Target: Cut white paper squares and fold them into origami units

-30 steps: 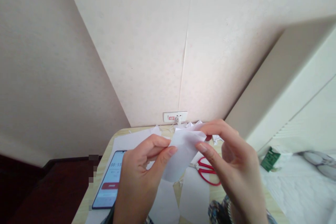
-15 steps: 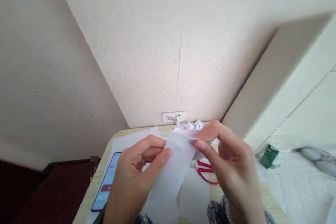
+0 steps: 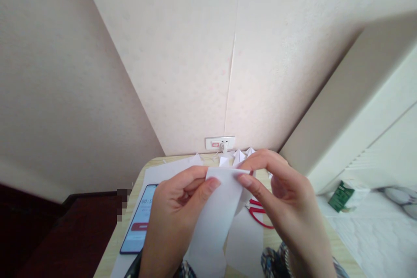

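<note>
Between my hands is a white sheet of paper (image 3: pixel 216 208), folded along its top edge and held above the small table. My left hand (image 3: pixel 182 204) pinches its upper left side, thumb in front and fingers behind. At the upper right corner, my right hand (image 3: pixel 276 195) grips the fold between thumb and index finger. Behind the paper and my right thumb lie red-handled scissors (image 3: pixel 259 215), their blades mostly hidden. More white paper (image 3: pixel 244 247) rests beneath on the tabletop. A phone (image 3: pixel 138 221) with a lit timer screen lies beside my left hand, partly covered by it.
Several folded white paper pieces (image 3: pixel 239 156) stand at the table's back edge (image 3: pixel 153 163). Above them a wall socket (image 3: pixel 220 143) holds a white plug. To the right are a white cabinet (image 3: pixel 345 95), a green and white box (image 3: pixel 341 195) and glasses (image 3: pixel 399 195).
The paper's top edge has come together into a straighter, flatter fold. My left thumb has slid up and right along it. The view has shifted slightly.
</note>
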Available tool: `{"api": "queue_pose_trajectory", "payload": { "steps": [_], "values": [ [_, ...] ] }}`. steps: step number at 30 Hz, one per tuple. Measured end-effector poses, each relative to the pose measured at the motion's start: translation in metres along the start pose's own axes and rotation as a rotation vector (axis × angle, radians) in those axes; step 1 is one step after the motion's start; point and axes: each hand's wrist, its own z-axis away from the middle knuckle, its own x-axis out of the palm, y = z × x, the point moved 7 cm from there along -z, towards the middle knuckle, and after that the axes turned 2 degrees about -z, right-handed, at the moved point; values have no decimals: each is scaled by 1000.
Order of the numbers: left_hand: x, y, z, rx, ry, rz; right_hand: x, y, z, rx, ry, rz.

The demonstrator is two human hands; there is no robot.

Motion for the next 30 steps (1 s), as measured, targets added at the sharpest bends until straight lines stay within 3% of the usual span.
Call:
{"api": "queue_pose_trajectory", "payload": {
  "steps": [11, 15, 23, 27, 30],
  "values": [
    [-5, 16, 4, 236, 123, -147, 5, -8, 9, -146, 99, 234],
    [-10, 11, 2, 224, 177, -47, 11, -1, 7, -95, 54, 176],
    [-6, -6, -6, 128, 32, 149, 14, 7, 7, -26, 76, 45],
    [-10, -9, -5, 94, 69, 178, 18, 11, 6, 19, 51, -9],
    [-15, -6, -4, 144, 150, 164, 23, 12, 5, 30, -4, -49]
  ]
}}
